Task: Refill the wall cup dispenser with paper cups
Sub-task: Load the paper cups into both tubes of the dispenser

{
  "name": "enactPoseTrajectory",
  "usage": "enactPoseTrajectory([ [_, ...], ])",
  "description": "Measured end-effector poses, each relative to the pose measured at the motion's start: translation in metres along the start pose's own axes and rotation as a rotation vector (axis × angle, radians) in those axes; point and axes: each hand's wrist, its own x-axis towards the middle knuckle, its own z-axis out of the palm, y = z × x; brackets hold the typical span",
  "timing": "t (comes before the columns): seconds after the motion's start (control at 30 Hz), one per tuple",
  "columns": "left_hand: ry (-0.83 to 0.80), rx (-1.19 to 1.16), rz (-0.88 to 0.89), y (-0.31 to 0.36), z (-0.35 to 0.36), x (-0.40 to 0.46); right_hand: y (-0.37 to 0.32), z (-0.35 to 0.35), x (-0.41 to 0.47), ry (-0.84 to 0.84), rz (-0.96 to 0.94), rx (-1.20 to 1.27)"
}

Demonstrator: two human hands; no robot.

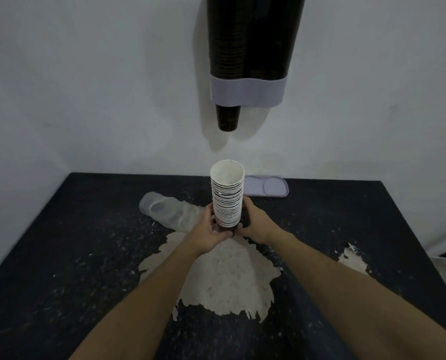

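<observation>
Your left hand (211,227) and right hand (254,224) both clasp the base of the paper cup stack (227,193) | stack upright, near the table's (60,255) far edge | dispenser (253,48) on the wall above, one dark cup (227,117) poking out | lid (266,187) at the far edge, plastic sleeve (169,209) lying left of the stack

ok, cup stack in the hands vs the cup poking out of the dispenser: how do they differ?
The cup stack stands mouth up on the table, held at its base by the left hand and right hand; the dispenser cup hangs base down from the dispenser, untouched. The stack shows white rims and a white inside; the dispenser cup shows only its dark outside.
</observation>
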Motion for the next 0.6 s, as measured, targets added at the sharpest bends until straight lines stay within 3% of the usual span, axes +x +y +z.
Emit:
enactPoseTrajectory([
  [0.27, 0.059, 0.018, 0.045, -0.013, 0.002, 0.014, 0.006, 0.002, 0.007, 0.026, -0.081, 0.006],
  [0.6, 0.094, 0.181, 0.192, 0.161, -0.023, -0.007, -0.112, -0.115, -0.019, 0.105, -0.187, -0.067],
])
